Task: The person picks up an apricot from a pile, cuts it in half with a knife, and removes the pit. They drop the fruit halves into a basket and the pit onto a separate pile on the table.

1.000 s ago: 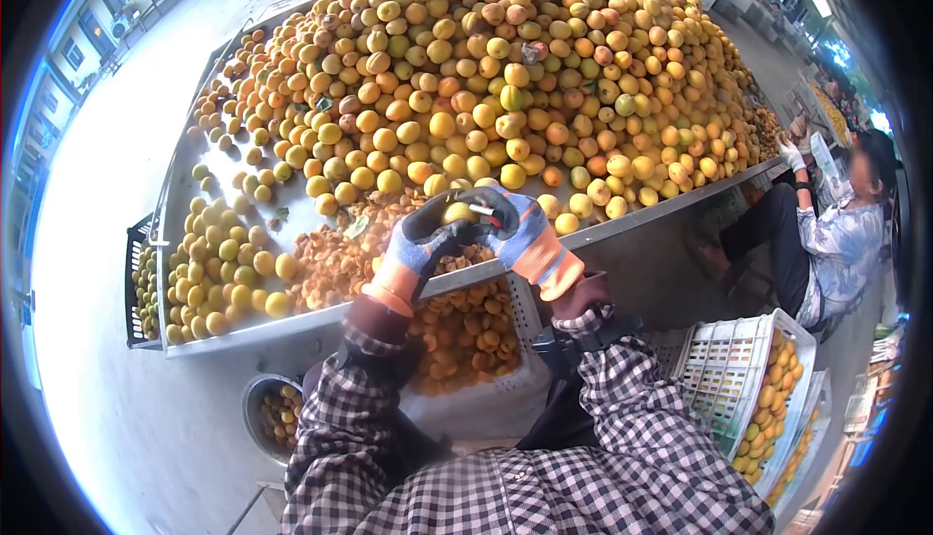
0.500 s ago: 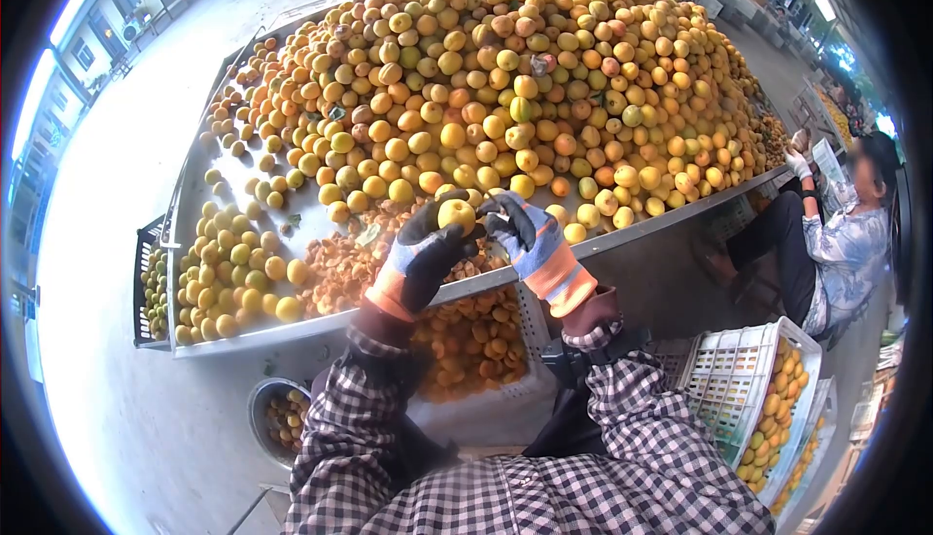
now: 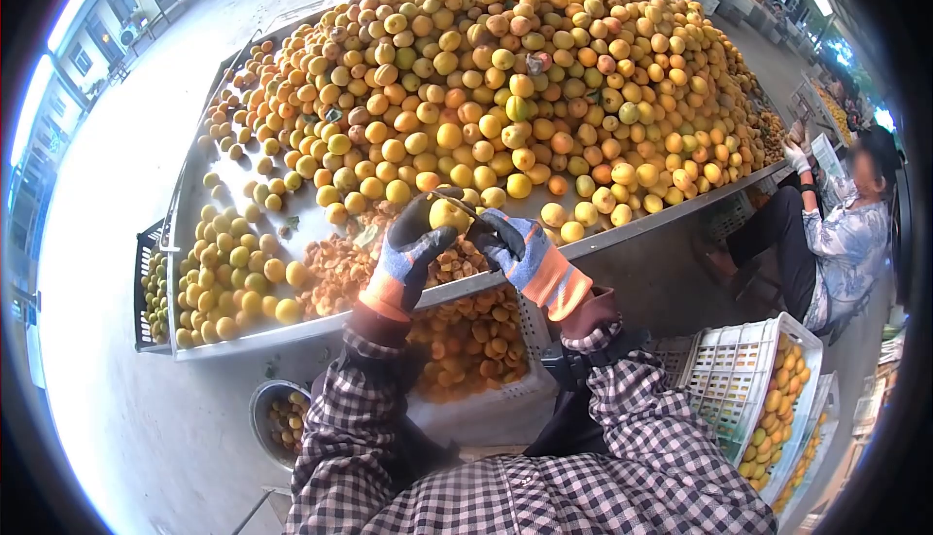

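My left hand (image 3: 412, 248), in a blue, orange and black glove, grips a yellow apricot (image 3: 448, 214) above the table's near edge. Beside it my right hand (image 3: 517, 248), gloved alike, is closed at the fruit's right side on a thin dark tool (image 3: 461, 204) that reaches over the top of the fruit; what kind of tool it is I cannot make out. Under the hands lie orange fruit pieces (image 3: 342, 268). A large heap of apricots (image 3: 544, 78) rises behind them.
Greenish-yellow fruit (image 3: 225, 273) lies at the table's left. Below the metal rim (image 3: 641, 235) stand a crate of orange halves (image 3: 476, 345), a bucket (image 3: 260, 416) and a tilted white crate (image 3: 724, 379). A seated person (image 3: 836, 234) is at the right.
Both hands have shifted slightly. My right hand has turned and dropped a little, its fingers closing in, and the dark tool now shows across the fruit's top.
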`<state>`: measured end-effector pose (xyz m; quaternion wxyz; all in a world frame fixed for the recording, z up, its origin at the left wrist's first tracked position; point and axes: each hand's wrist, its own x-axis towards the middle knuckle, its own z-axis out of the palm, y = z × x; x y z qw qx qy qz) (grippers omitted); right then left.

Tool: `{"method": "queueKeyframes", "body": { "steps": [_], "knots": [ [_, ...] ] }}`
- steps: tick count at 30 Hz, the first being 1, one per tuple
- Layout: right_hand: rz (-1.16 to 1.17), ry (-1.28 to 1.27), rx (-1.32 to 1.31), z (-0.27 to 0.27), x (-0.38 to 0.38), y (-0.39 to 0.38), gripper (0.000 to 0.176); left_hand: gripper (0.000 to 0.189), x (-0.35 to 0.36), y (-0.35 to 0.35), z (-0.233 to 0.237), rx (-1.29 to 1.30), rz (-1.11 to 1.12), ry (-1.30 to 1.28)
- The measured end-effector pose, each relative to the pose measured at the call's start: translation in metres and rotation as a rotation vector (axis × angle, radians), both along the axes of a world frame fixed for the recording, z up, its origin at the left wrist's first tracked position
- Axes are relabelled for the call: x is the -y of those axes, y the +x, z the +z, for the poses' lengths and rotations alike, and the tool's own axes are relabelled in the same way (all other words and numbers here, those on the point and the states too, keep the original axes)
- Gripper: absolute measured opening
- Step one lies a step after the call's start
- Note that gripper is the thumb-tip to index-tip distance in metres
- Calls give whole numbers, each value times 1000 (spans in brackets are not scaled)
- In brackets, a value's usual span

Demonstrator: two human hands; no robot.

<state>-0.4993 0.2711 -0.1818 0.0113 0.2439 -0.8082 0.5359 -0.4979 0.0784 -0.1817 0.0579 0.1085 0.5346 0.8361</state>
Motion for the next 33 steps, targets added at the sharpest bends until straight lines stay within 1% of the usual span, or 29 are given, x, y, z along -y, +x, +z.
{"method": "queueKeyframes", "body": {
  "steps": [2,5,7,9,11,13,15,16,17,19,21,22,23,24,25,26,27,28,29,30,31,33],
  "knots": [
    [32,-38,23,2,3,1,29,61,3,0,1,-7,-5,-4],
    [30,-86,-49,-1,8,7,27,62,1,1,7,-52,-58,-8],
    [89,-162,39,-6,14,7,27,62,-3,5,10,-95,-63,-23],
    [100,-148,57,-5,20,7,26,64,-7,8,3,-110,-78,18],
    [54,-139,34,-11,25,7,27,66,-12,12,0,-17,-67,171],
    [52,-188,76,-13,25,7,27,65,-11,11,-4,8,-70,194],
    [81,-174,147,-15,24,3,25,65,-3,8,-4,-31,-114,108],
    [81,-174,144,-16,23,2,25,62,2,5,-1,-37,-91,-28],
    [79,-140,120,-18,21,0,25,62,7,4,2,-38,-91,-26],
    [82,-101,98,-13,18,1,26,58,13,2,8,-73,-45,-199],
    [-30,30,-21,1,17,5,29,55,8,4,7,-70,6,-162],
    [-24,14,30,14,16,9,33,54,6,5,6,-66,30,-127],
    [-20,12,30,5,19,9,33,53,3,7,6,-62,49,-94],
    [-57,20,-27,-12,25,11,35,53,-4,6,-4,-1,81,14],
    [-101,27,-82,-17,31,16,36,55,-11,5,-5,104,-22,256],
    [-151,-30,-74,-21,38,23,40,57,-17,9,-6,184,-15,345],
    [-157,-30,-74,-21,37,23,40,58,-22,10,-6,259,-3,436],
    [-137,2,-67,-18,37,22,41,58,-20,10,-6,256,-2,436],
    [-114,33,-60,-16,38,21,42,58,-14,9,-6,204,-34,354],
    [-122,23,-68,-24,37,18,36,58,-8,8,-6,150,-67,271],
    [-120,23,-68,-19,35,17,36,58,0,6,-7,150,-66,273],
    [-51,-41,68,-7,31,15,31,58,13,0,-8,-68,53,-121]
  ]
}}
